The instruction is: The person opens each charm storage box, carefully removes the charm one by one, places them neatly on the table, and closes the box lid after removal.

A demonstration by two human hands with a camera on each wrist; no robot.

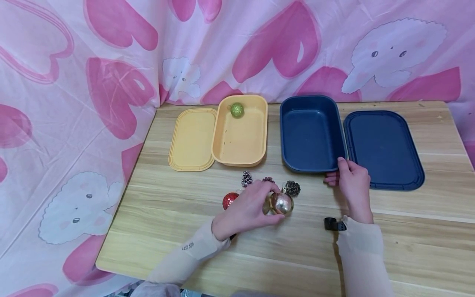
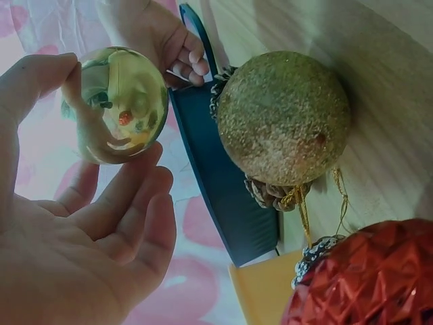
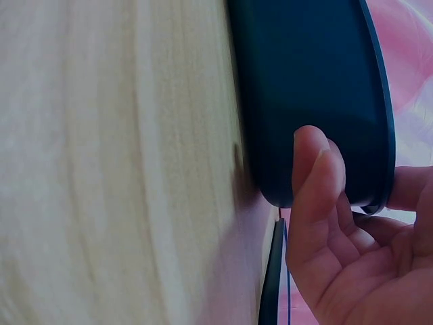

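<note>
My left hand (image 1: 248,209) pinches a shiny gold Christmas ball (image 1: 283,203) between thumb and fingers; the left wrist view shows the ball (image 2: 125,105) up close. Beside it is a glittery gold ball (image 2: 284,118), mostly hidden by the hand in the head view. A faceted red ball (image 1: 229,199) lies left of that hand. Small pine cones (image 1: 292,188) lie just beyond it. With thumb at the rim and fingers against the outer wall, my right hand (image 1: 354,181) grips the near right corner of the dark blue box (image 1: 311,167), whose inside shows no items.
A yellow box (image 1: 239,159) holds a green glitter ball (image 1: 237,109) at its far end. Its yellow lid (image 1: 193,140) lies to the left. The blue lid (image 1: 384,150) lies right of the blue box. A pink patterned curtain (image 1: 208,49) hangs behind the wooden table (image 1: 167,222).
</note>
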